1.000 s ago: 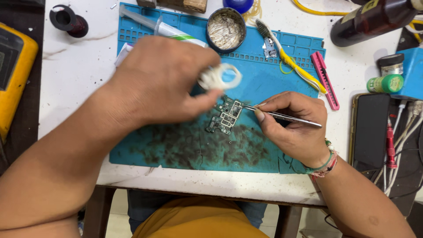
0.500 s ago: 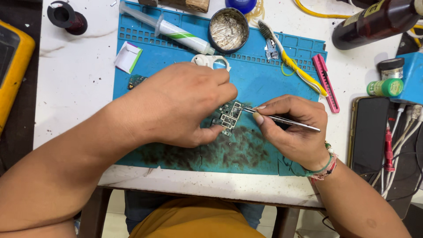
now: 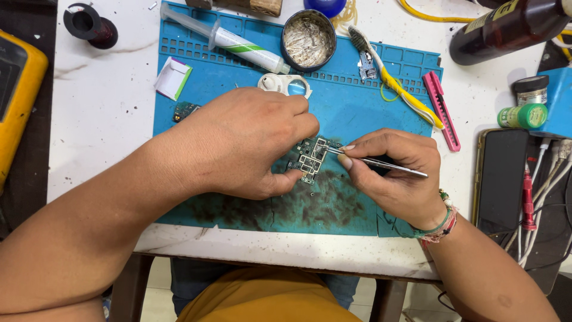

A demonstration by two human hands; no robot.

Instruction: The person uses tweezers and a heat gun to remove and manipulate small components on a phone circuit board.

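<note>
Above the left hand (image 3: 250, 143), toward the far edge of the blue work mat (image 3: 381, 113), a syringe (image 3: 229, 37) with a white label banded in green lies slanted, and a small white-and-green folded packet (image 3: 173, 77) sits to its left. A round tin (image 3: 308, 39) of grey paste stands just beyond the fingers (image 3: 301, 116), and a white magnifier loupe (image 3: 285, 84) lies right above the knuckles. To the right of the right hand (image 3: 396, 176) lie a pink utility knife (image 3: 441, 108), a dark brown bottle (image 3: 506, 27) with a yellow label, and a small green-labelled bottle (image 3: 523, 115) with a black cap. The small circuit board (image 3: 310, 158) lies on the mat between the two hands, pinched at its left edge by the left thumb and curled fingers, which are closed on it. Its long axis runs roughly away from the person, tilted slightly right. The right hand's fingers are closed around metal tweezers (image 3: 381, 162), which lie almost level, the tip pointing left and touching the board's upper right corner. The mat rests on a white bench (image 3: 107, 119).
</note>
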